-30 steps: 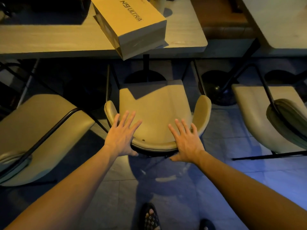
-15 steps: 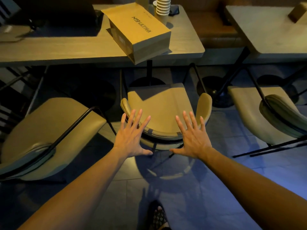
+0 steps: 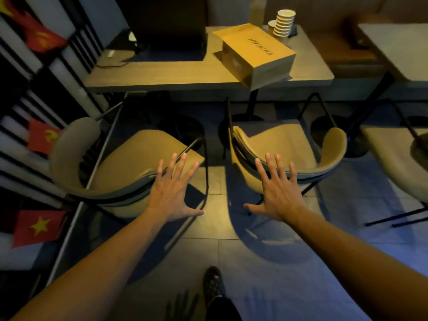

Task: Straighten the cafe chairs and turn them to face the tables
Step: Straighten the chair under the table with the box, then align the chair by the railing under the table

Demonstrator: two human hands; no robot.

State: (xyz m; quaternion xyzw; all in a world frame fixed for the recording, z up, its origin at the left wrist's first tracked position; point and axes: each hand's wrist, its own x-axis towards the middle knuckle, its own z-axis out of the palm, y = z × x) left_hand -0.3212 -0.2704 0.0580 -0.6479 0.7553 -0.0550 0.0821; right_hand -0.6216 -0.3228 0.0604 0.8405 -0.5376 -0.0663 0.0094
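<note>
Two beige cushioned cafe chairs with black metal frames stand before a grey table (image 3: pixel 162 79). The middle chair (image 3: pixel 282 140) faces the table squarely, its curved back toward me. The left chair (image 3: pixel 139 158) is turned askew, its back curving round to the left. My left hand (image 3: pixel 172 193) hovers with fingers spread above the left chair's right edge and touches nothing. Over the middle chair's backrest my right hand (image 3: pixel 276 193) is spread flat, holding nothing.
A cardboard box (image 3: pixel 259 52) overhangs the table's front edge, with stacked paper cups (image 3: pixel 284 23) behind it. A third chair (image 3: pixel 393 158) and second table (image 3: pixel 398 47) are at right. A slatted wall with red flags (image 3: pixel 37 225) runs along the left. My foot (image 3: pixel 213 283) is on the tiled floor.
My view has swung left and pulled back, bringing the left chair and slatted wall into view. Both hands have lifted off the middle chair's backrest; the left one shifted toward the left chair.
</note>
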